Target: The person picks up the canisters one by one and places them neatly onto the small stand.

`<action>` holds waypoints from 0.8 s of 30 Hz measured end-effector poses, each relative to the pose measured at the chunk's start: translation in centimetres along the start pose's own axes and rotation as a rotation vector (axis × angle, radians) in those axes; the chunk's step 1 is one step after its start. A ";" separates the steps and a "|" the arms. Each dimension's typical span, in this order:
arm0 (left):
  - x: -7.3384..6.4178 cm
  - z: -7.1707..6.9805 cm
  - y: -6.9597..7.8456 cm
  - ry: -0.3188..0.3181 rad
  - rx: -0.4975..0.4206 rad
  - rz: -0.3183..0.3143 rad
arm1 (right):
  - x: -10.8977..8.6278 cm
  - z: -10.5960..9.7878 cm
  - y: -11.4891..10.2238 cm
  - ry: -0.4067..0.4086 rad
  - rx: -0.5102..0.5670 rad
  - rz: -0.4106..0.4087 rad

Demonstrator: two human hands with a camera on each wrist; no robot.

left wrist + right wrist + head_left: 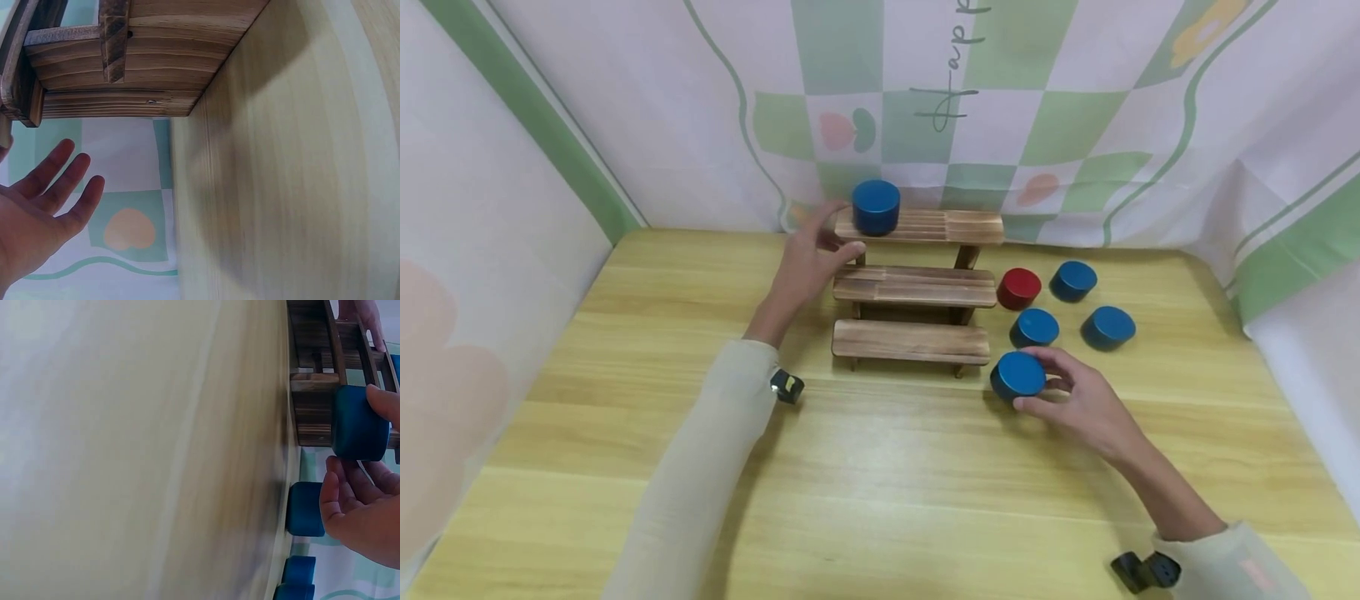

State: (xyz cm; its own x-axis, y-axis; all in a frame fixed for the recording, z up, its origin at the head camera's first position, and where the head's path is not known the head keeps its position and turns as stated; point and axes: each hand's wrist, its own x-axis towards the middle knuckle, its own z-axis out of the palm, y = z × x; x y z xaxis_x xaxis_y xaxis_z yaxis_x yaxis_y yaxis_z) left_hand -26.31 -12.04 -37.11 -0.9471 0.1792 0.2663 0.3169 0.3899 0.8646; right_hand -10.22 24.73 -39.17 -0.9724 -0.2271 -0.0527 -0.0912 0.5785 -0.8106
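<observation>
A three-tier wooden stand (917,287) stands on the table, a blue cylinder (876,207) on the left end of its top shelf. My left hand (808,258) is at that end, thumb by the front edge and index finger behind, close to the cylinder. In the left wrist view, the other fingers (64,186) of this hand are spread and fairly straight. With thumb and fingers, my right hand (1086,408) pinches another blue cylinder (1018,375), held beside the lowest shelf's right end. The right wrist view shows this held cylinder (360,423) raised off the table.
Right of the stand, a red cylinder (1019,288) and several blue cylinders, one at the back (1073,281), one farther right (1108,327) and one nearer (1034,327), stand on the wooden table (865,483). A patterned curtain (917,125) hangs behind.
</observation>
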 end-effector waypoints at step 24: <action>0.1 0.1 -0.2 -0.003 -0.018 0.011 | 2.3 -1.8 -4.5 0.041 0.023 -0.093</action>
State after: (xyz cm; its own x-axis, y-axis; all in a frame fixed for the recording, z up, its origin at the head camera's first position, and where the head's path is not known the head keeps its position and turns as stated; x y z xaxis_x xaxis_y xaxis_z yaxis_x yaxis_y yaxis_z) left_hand -26.45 -12.06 -37.29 -0.9435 0.1857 0.2744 0.3259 0.3714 0.8694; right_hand -12.43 23.04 -34.60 -0.9679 -0.2468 0.0468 -0.1771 0.5384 -0.8239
